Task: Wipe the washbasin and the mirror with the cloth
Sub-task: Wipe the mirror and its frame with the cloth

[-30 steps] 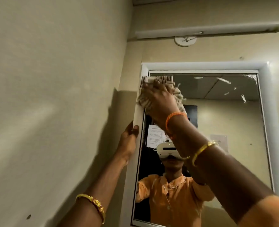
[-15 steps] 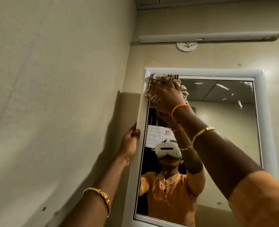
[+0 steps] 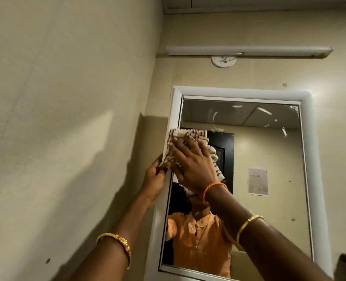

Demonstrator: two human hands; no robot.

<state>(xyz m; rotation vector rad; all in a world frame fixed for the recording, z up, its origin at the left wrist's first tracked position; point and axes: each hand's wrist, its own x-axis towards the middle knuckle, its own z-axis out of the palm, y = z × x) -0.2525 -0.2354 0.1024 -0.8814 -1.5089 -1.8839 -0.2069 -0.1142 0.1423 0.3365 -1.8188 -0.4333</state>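
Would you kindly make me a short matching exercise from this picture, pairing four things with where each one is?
Things:
1. cloth
2. left hand
3. right hand
4. tube light

Places:
A. on the wall above the mirror
B. pressing flat on the cloth
C. at the mirror's left frame edge
D. against the mirror's upper left part

Pairs: 1-D, 2-C, 3-B, 4-A
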